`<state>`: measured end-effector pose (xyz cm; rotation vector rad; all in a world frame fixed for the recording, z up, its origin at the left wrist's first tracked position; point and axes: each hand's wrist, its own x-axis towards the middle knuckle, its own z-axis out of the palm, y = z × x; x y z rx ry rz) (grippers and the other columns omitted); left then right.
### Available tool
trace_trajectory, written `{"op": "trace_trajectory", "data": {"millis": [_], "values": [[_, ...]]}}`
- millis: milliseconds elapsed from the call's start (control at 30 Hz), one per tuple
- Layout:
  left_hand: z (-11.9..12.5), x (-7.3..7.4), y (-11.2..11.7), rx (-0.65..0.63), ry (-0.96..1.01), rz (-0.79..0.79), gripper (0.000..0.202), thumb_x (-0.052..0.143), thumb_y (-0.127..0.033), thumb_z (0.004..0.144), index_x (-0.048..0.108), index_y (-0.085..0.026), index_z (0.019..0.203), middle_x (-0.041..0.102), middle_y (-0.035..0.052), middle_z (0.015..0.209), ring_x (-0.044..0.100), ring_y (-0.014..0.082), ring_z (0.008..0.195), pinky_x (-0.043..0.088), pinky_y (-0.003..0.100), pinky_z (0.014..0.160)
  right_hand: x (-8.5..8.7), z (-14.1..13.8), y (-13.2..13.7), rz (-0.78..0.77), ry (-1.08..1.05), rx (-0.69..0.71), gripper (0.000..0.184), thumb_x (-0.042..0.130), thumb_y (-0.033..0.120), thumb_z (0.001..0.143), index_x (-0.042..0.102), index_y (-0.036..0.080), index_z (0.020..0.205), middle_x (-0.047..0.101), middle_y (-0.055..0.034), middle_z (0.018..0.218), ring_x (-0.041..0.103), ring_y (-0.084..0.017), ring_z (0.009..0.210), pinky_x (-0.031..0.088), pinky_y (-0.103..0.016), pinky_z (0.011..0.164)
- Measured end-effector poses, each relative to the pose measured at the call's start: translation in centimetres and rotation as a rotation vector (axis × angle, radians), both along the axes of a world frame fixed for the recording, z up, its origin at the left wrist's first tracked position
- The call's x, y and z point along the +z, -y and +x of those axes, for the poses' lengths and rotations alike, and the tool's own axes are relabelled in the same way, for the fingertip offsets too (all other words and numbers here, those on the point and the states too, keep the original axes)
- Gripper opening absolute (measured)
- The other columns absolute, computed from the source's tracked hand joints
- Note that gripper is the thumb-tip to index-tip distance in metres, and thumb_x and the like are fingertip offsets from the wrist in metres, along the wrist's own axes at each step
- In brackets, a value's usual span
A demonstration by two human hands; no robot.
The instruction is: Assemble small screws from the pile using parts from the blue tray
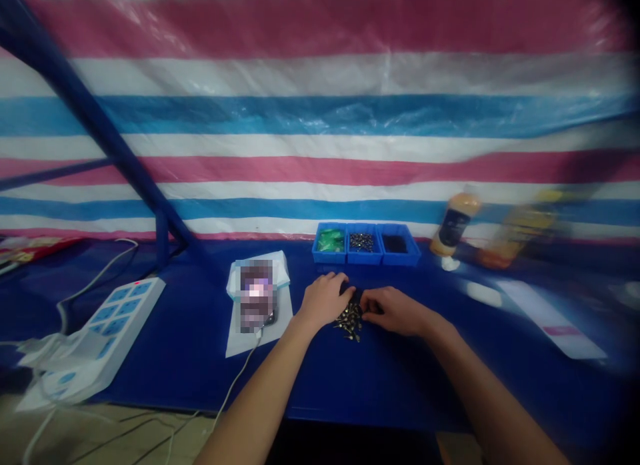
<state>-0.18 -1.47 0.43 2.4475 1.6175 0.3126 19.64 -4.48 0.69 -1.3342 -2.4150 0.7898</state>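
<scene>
A small pile of metal screw-like pieces (351, 322) lies on the blue table between my hands. My left hand (326, 298) rests at the pile's left and far side, palm down, with its fingers spread and the thumb reaching over the pieces. At the right edge of the pile, my right hand (395, 310) has its fingers curled and pressed together; whatever they pinch is too small to make out. Something dark shows between the two hands, partly hidden. Just beyond stand three joined blue bins: one with green packets (331, 240), one with metal pieces (362, 242), one with dark contents (395, 244).
A plugged-in phone (257, 295), its screen blurred out, lies on white paper to the left. Further left is a white power strip (107, 342) with cables. Two bottles, one orange-capped (455, 224), and a white card (550, 318) lie to the right. Striped sheeting hangs behind.
</scene>
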Motion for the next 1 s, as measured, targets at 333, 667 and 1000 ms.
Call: {"op": "trace_trajectory", "data": {"millis": [333,667,1000], "values": [[-0.2,-0.4,-0.1,-0.017,0.034,0.029,0.033,0.041,-0.051,0.094,0.059,-0.029,0.111,0.064,0.0034,0.110,0.060,0.0253,0.101,0.048,0.037,0.078,0.8,0.5,0.3,0.011,-0.052,-0.020,0.020,0.053,0.023,0.086,0.062,0.022,0.104,0.065,0.0017,0.070,0.056,-0.013,0.061,0.038,-0.025,0.060],[-0.2,0.0,0.1,-0.013,0.042,-0.006,0.039,0.038,-0.055,0.094,0.059,-0.028,0.113,0.064,0.0047,0.111,0.060,0.0262,0.104,0.048,0.037,0.081,-0.1,3.1,-1.2,0.027,-0.059,-0.204,0.022,0.051,0.029,0.089,0.070,0.021,0.096,0.073,-0.0043,0.096,0.066,-0.021,0.088,0.047,-0.033,0.080],[-0.3,-0.4,0.0,-0.029,0.051,0.025,0.038,0.040,-0.055,0.093,0.059,-0.028,0.111,0.064,0.0040,0.108,0.060,0.0259,0.100,0.049,0.038,0.079,-0.1,3.0,-1.3,-0.053,-0.350,-0.420,0.015,0.061,0.035,0.083,0.058,0.021,0.087,0.072,-0.0026,0.080,0.067,-0.016,0.060,0.048,-0.026,0.058]]}}
